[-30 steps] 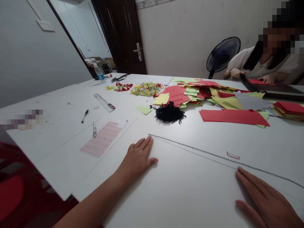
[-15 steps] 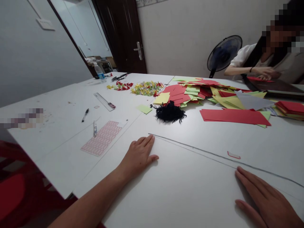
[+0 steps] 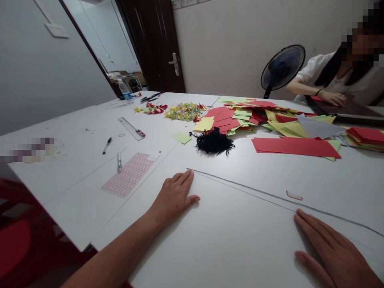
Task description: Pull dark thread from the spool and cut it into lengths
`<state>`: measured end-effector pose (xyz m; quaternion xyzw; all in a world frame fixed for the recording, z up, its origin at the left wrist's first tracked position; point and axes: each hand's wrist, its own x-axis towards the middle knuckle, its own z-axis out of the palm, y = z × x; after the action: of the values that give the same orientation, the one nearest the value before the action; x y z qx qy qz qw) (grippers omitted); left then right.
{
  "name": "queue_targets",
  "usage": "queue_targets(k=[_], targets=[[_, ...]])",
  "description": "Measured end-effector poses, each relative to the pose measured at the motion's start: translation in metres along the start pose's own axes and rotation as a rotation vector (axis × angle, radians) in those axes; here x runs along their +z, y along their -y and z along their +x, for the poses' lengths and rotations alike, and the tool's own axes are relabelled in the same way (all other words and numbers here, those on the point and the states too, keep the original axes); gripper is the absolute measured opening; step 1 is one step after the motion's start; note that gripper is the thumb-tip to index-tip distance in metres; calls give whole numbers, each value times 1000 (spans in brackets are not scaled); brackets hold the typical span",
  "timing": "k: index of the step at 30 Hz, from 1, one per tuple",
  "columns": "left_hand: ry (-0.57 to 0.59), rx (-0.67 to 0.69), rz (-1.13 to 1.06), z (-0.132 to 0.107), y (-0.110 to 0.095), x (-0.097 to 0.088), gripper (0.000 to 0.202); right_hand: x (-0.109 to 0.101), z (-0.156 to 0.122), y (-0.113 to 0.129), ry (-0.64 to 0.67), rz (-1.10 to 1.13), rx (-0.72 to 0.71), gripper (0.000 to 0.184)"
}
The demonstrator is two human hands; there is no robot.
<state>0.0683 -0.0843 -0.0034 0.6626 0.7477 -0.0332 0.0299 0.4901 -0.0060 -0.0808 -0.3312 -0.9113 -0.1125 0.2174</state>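
My left hand (image 3: 175,195) lies flat and open on a large white sheet (image 3: 234,240), its fingertips at the sheet's far left corner. My right hand (image 3: 333,250) rests flat and open on the same sheet near its far edge at the lower right. Neither hand holds anything. A small red-edged label (image 3: 294,195) lies on the table just beyond the sheet, nearest my right hand. A tangle of black thread (image 3: 214,142) sits further away, ahead of my left hand.
Red, green and yellow paper sheets (image 3: 270,124) cover the far right of the white table (image 3: 75,152). A sticker sheet (image 3: 128,175), pens (image 3: 107,145), a ruler (image 3: 131,129), folded paper pieces (image 3: 184,111) and a bottle (image 3: 124,91) lie left. Another person (image 3: 336,82) sits far right beside a fan (image 3: 282,68).
My hands have barely moved; the right hand slid slightly up the sheet. The other person's arm has stretched further right over the dark board.
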Motion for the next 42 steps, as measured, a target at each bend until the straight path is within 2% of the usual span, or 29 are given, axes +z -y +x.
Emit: queue_targets(k=[4,7,10,13,15,19,21,26,29,34,42], targets=[[-22,12,12,2,3,3,71,-6,5,6,-18,-22,6,72],[-79,30,9,5,7,10,69,-18,5,3,9,-36,74,64],[-132,46,1,8,13,17,68,-39,-2,-14,13,-67,228,51],[-142,54,-2,10,18,23,71,-63,-14,-42,28,-79,427,45],[-146,58,-7,11,21,25,71,-77,-23,-60,118,-48,557,45],[-154,63,-4,13,23,27,74,-91,-36,-84,413,96,734,36],[-160,64,-3,14,23,28,76,-93,-36,-89,479,167,762,31],[-164,55,12,15,23,27,79,-95,-25,-90,514,269,788,27],[-148,53,16,15,22,24,80,-93,-18,-90,528,258,798,25],[-123,58,12,16,22,23,80,-90,-7,-94,473,148,847,26],[-175,81,10,17,25,27,80,-85,-5,-107,380,117,831,28]])
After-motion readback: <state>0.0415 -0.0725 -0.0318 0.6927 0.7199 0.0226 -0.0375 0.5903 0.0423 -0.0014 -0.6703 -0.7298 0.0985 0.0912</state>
